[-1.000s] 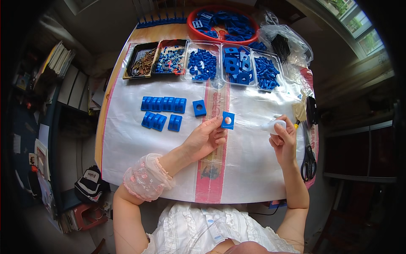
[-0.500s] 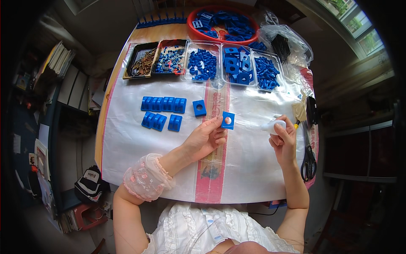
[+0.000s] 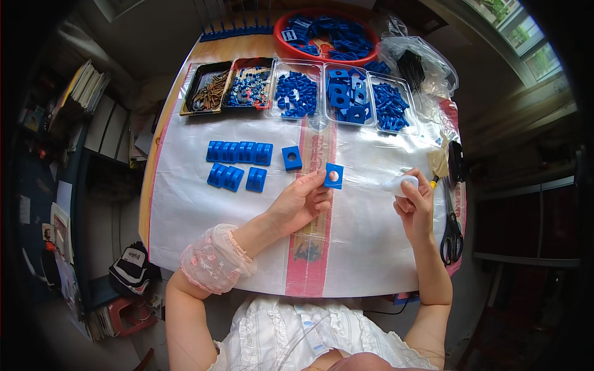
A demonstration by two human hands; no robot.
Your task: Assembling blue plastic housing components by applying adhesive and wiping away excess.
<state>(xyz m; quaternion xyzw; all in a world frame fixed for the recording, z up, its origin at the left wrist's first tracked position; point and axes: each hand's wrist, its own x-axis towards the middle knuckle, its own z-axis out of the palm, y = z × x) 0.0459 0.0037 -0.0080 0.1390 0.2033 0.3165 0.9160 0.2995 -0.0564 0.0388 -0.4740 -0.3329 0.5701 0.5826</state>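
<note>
Between the thumb and fingers of my left hand (image 3: 299, 203) is a small blue rectangular plate (image 3: 333, 177) with a round hole, held above the table. My right hand (image 3: 416, 203) is closed round a small white squeeze bottle (image 3: 402, 185), its narrow tip pointing left toward the plate but apart from it. A blue block with a round hole (image 3: 291, 158) lies just beyond my left hand. To its left, several blue ridged pieces stand in two rows, a far row (image 3: 239, 153) and a near row (image 3: 232, 179).
Along the back are trays of brass-coloured screws (image 3: 211, 90), small metal nuts (image 3: 250, 85), small blue parts (image 3: 297, 93), blue plates (image 3: 348, 94) and blue pegs (image 3: 391, 105). Behind them stands a red basin (image 3: 281, 44) of blue pieces. Black-handled scissors (image 3: 452, 242) lie at the right edge.
</note>
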